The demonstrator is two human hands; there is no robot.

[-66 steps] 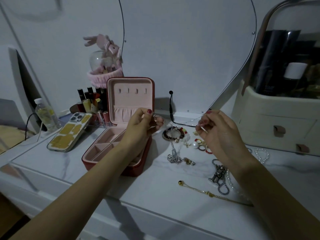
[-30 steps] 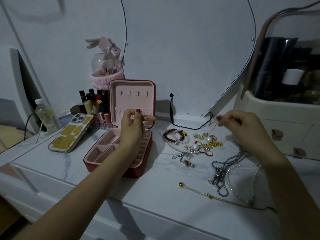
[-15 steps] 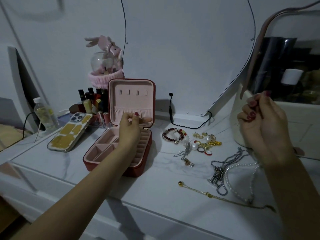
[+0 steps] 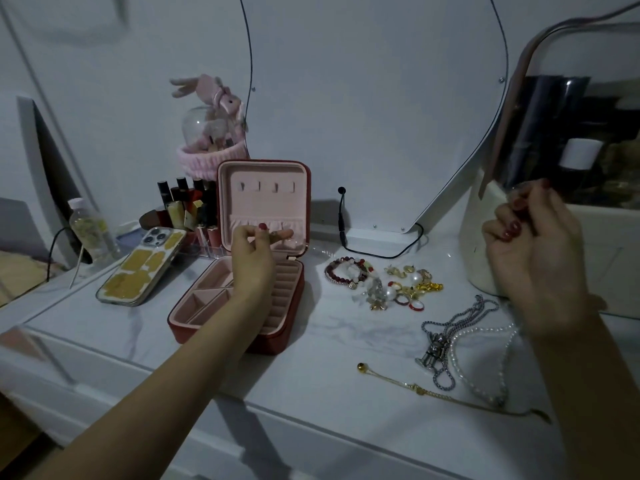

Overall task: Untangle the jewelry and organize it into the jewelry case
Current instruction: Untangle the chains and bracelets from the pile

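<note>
Our left hand [image 4: 252, 252] raised before open lid of red jewelry case [image 4: 242, 296] at 10 o'clock on table [image 4: 329, 382], grip pinching small item, too small to name. Our right hand [image 4: 533, 254] lifted at 2 o'clock, fingers curled, grip closed; whether it pinches fine chain we cannot tell. Loose jewelry on table right of case: beaded bracelet [image 4: 348, 270], cluster of rings and earrings [image 4: 408, 287], silver chain with charm [image 4: 446, 337], pearl strand [image 4: 485, 368], gold chain [image 4: 426, 391] at 5 o'clock. Phone [image 4: 140, 270] left of case.
</note>
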